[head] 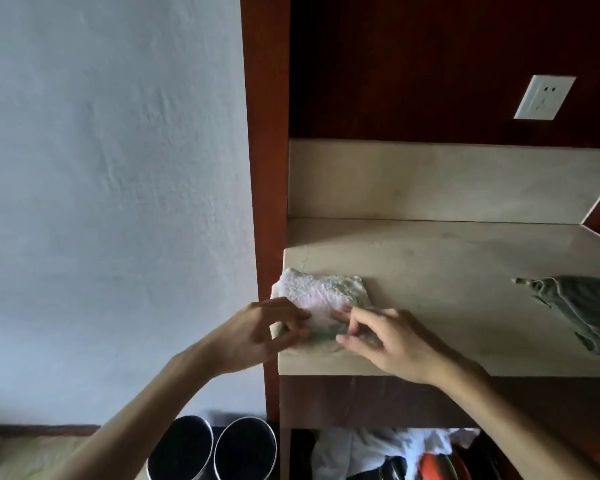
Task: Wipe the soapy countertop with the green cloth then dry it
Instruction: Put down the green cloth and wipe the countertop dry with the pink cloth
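A pale pink and green folded cloth (321, 294) lies at the front left corner of the beige countertop (440, 258). My left hand (257, 332) pinches its near left edge. Just to the right, my right hand (385, 337) pinches its near right edge with the fingertips. A darker grey-green cloth (579, 311) lies crumpled at the right side of the countertop, away from both hands.
A beige backsplash (430, 181) rises behind the counter, with a white wall socket (544, 97) on the dark red panel above. A white wall (111, 185) stands to the left. Two metal bins (212, 448) sit on the floor below; clothes fill the shelf (395, 452) under the counter.
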